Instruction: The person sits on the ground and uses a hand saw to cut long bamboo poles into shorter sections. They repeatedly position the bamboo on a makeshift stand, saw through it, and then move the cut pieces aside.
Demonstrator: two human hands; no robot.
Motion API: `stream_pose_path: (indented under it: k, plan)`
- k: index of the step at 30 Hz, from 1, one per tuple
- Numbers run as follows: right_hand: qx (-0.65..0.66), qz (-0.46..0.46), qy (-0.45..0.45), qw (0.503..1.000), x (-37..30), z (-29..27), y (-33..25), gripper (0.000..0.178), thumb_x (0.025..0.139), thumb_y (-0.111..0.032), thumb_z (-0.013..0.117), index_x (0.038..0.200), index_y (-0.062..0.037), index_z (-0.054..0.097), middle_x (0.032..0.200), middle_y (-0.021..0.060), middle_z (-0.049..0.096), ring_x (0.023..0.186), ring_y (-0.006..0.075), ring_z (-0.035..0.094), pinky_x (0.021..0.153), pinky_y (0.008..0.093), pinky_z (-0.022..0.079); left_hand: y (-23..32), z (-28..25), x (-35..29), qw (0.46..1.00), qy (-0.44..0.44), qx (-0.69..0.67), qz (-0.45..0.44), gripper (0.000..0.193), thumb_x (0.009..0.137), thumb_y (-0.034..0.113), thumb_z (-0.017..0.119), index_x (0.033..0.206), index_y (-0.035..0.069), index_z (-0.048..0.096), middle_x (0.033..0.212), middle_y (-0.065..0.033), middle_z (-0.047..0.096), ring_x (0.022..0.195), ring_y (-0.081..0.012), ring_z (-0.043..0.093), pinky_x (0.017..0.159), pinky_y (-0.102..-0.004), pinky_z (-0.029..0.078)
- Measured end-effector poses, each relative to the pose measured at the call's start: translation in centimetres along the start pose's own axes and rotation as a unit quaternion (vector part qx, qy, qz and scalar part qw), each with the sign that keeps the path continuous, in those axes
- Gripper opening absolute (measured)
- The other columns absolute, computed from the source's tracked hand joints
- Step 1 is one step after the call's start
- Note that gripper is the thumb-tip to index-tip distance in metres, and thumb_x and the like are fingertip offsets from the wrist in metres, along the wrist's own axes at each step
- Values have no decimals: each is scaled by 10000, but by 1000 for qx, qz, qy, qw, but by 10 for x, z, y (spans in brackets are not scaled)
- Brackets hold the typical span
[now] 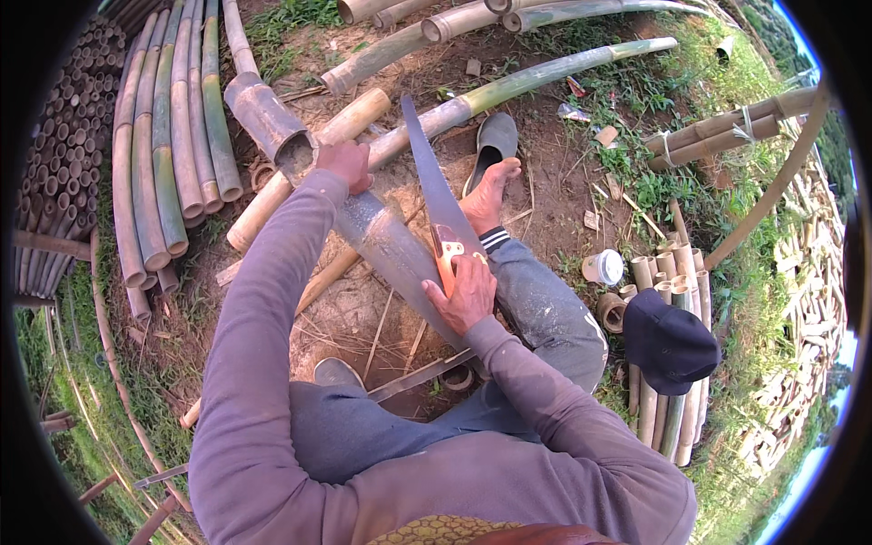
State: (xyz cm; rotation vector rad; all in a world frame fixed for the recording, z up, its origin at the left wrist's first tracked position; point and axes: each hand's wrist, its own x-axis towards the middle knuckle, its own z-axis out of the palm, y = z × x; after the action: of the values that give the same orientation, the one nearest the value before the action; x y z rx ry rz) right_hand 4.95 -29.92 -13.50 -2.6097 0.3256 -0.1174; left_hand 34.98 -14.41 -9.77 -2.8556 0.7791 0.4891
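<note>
A handsaw with a long dark blade and an orange handle is in my right hand, fingers closed round the handle. Its blade points up and away, over the ground. Beneath it slants a thick grey tube, dusted with pale sawdust, running down toward my lap. My left hand is closed at the far end of this tube; its fingertips are partly hidden. Just beyond that hand lies a dark, open-ended tube. A bamboo pole lies crosswise under the work.
Bamboo poles lie stacked at the left; a long greenish pole stretches away right. My bare foot rests beside a dark shoe. At right, a dark cap sits on bamboo pieces, near a white-lidded tub.
</note>
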Motion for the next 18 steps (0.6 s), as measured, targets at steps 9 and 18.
stream_pose_path:
  k: [9, 18]
  plan:
    - [434, 64, 110, 892, 14, -9, 33, 455, 915, -34, 691, 1250, -14, 384, 945, 152, 667, 834, 165, 680, 693, 324, 552, 15, 30, 81, 995, -77, -17, -67, 667, 812, 240, 819, 1392, 42, 555, 1334, -175, 695, 1220, -332, 688, 1022, -447, 561]
    - [76, 180, 166, 966, 105, 0, 184, 442, 912, -185, 713, 1249, -28, 474, 1073, 231, 642, 1012, 432, 657, 928, 520, 508, 2, -25, 53, 989, 104, -86, -57, 678, 736, 390, 845, 1296, 99, 595, 1256, -152, 653, 1191, -363, 653, 987, -477, 551]
